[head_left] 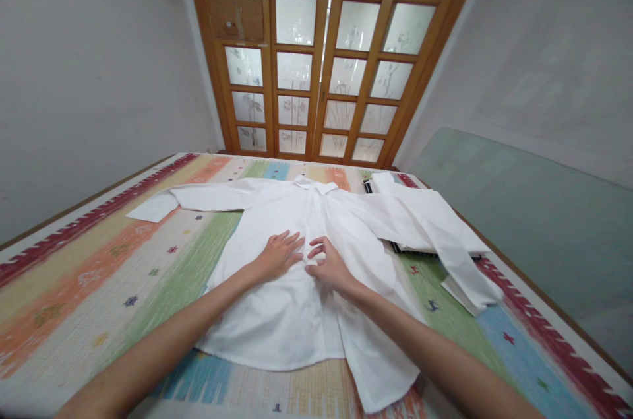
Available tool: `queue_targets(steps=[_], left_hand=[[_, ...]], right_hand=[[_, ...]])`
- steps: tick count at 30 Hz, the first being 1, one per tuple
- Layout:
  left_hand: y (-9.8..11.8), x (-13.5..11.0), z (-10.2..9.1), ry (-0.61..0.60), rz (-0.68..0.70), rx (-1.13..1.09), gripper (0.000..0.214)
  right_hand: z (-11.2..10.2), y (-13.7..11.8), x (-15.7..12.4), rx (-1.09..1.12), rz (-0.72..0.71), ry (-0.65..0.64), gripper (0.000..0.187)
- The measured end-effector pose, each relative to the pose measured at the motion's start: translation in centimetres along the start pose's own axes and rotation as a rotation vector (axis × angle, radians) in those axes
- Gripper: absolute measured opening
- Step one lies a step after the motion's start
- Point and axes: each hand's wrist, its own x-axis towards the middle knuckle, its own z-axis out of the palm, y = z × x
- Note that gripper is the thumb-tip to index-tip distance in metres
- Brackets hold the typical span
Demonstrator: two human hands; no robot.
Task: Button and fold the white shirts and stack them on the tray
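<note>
A white long-sleeved collared shirt (277,320) lies front side up, its collar at the far end and its hem toward me. The left sleeve stretches out flat; the other bends over a folded pile. My left hand (281,255) rests on the shirt's middle, fingers spread and palm down, beside the front placket. Just across the placket, my right hand (329,265) has its fingers curled but apart, thumb and fingertips at the cloth edge. Whether those fingertips touch a button is too small to tell. The lower right front panel spreads out loosely past the hem.
A striped, patterned cloth (163,274) covers the bed-like surface. Folded white clothing (445,214) with a black-and-white piece under it lies at right. A pale green board (534,208) stands along the right side. Wooden glass-paned doors (321,76) stand beyond the far edge.
</note>
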Motion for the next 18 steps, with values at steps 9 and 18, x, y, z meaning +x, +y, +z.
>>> queue_targets(steps=[9, 18], left_hand=[[0.2, -0.6, -1.9, -0.084, -0.043, 0.029, 0.051], [-3.4, -8.4, -2.8, 0.050, -0.295, 0.086, 0.055]], right_hand=[[-1.5, 2.0, 0.1, -0.432, -0.154, -0.056, 0.035], [-1.1, 2.2, 8.1, -0.217, -0.049, 0.219, 0.027]])
